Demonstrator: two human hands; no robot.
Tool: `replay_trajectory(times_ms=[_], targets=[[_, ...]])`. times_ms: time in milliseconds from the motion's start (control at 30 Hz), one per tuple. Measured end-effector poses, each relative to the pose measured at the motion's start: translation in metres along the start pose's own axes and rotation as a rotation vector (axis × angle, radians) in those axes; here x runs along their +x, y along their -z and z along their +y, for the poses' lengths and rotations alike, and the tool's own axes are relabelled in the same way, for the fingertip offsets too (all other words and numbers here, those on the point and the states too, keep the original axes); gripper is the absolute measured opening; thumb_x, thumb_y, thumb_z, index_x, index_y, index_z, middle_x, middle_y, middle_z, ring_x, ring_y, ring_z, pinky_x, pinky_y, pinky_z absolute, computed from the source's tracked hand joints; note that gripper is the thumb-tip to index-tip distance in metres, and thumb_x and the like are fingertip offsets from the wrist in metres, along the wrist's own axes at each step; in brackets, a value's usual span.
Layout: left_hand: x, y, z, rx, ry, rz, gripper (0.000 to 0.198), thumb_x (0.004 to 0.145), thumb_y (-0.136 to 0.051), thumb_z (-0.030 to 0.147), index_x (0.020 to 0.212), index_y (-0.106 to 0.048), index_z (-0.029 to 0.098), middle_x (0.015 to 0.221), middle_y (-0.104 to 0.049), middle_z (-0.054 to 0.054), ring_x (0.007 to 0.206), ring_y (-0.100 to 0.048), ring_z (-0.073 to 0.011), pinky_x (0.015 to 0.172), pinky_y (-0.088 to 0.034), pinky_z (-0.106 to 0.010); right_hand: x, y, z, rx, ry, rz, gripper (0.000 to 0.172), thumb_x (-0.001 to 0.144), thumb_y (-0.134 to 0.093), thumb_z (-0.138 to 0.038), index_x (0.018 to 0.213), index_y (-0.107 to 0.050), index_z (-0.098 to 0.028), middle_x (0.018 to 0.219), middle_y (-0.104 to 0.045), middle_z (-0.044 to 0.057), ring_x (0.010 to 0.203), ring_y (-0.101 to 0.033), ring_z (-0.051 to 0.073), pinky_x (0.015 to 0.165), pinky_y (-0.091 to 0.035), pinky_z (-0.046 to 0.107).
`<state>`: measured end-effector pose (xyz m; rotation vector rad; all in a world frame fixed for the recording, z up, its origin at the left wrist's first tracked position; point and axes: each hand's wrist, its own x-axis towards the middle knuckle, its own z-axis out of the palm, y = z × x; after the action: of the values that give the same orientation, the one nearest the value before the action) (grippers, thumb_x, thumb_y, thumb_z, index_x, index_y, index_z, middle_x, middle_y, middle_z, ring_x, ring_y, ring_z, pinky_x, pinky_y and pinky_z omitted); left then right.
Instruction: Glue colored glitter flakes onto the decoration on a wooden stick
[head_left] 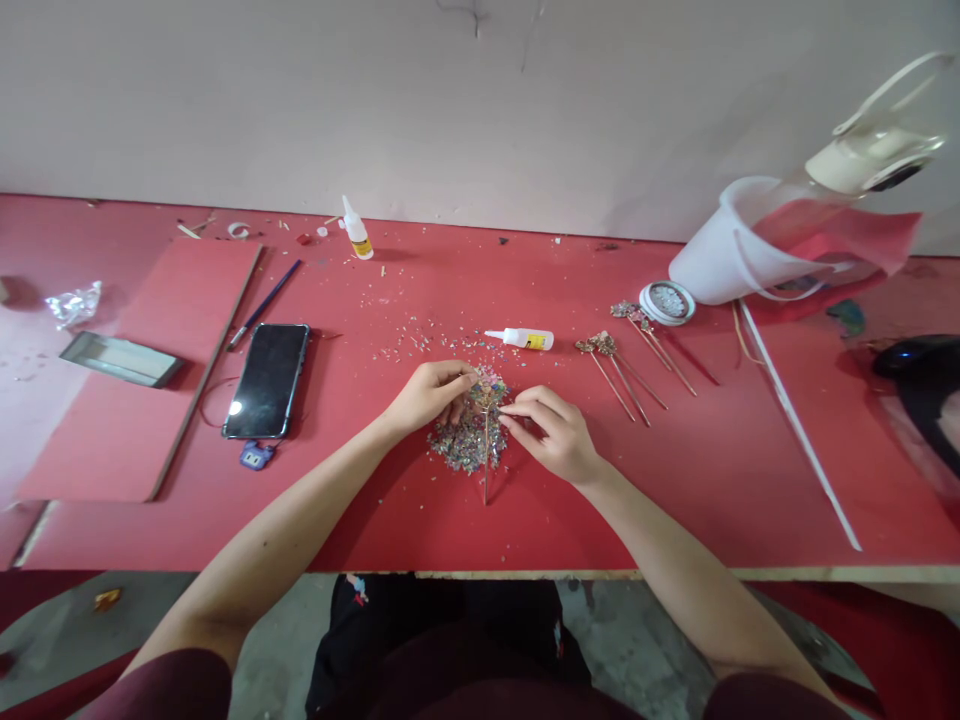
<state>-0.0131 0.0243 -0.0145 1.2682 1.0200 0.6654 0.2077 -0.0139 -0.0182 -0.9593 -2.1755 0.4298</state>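
Note:
A hairpin (pixel 486 455) with a thin gold-coloured stem and a decorated head is between my hands, its stem pointing toward me. My left hand (pixel 435 395) is closed, with thumb and forefinger at the left edge of the head. On the opposite edge, the fingertips of my right hand (pixel 553 432) pinch together at the head. Whether a small chip is also between them is too small to tell. Beneath the hairpin lies a pile of shiny, multicoloured chips (pixel 461 447). Just beyond my hands, a small white glue bottle (pixel 529 340) lies on its side.
Several finished-looking hairpins (pixel 619 365) lie right, near a round container (pixel 667 302) and a white bucket (pixel 712 250). Left are a phone (pixel 266 380), a paintbrush (pixel 266 303), a red board (pixel 150 420) and a glass-like block (pixel 120 358). Another glue bottle (pixel 358 232) stands by the wall.

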Motion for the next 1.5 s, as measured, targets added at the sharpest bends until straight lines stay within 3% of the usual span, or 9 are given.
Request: replay_trajectory(times_ms=[1067,1233,1500], targets=[[0.0016,0.0014,-0.0049,0.011,-0.046,-0.003,0.021,0.092,-0.049,0.034,0.088,-0.058,0.015,0.042,-0.053,0.005,0.031,-0.046,-0.0075,0.034,-0.036,-0.016,0.0023,-0.0011,-0.0011,0.022,-0.043,-0.037,0.011,0.091,-0.058,-0.022,0.101,-0.064,-0.02,0.091,-0.061,0.006,0.082,-0.062,0.014,0.07,-0.053,0.027],[0.0015,0.0012,-0.0017,0.001,-0.046,-0.004,0.022,0.093,-0.049,0.034,0.086,-0.057,0.015,0.046,-0.056,0.004,0.032,-0.047,-0.0074,0.035,-0.036,-0.017,0.0014,-0.0008,-0.0012,0.066,0.027,-0.072,0.012,0.09,-0.06,-0.02,0.102,-0.064,-0.02,0.091,-0.061,0.005,0.079,-0.062,0.013,0.067,-0.052,0.024],[0.0003,0.0018,0.0024,-0.017,-0.101,0.097,0.024,0.091,-0.052,0.034,0.077,-0.056,0.016,0.057,-0.054,0.004,0.04,-0.046,-0.005,0.041,-0.037,-0.017,0.0023,0.0079,0.0018,0.103,-0.071,0.081,0.013,0.086,-0.063,-0.015,0.097,-0.063,-0.023,0.087,-0.059,0.001,0.06,-0.052,0.008,0.055,-0.048,0.023]])
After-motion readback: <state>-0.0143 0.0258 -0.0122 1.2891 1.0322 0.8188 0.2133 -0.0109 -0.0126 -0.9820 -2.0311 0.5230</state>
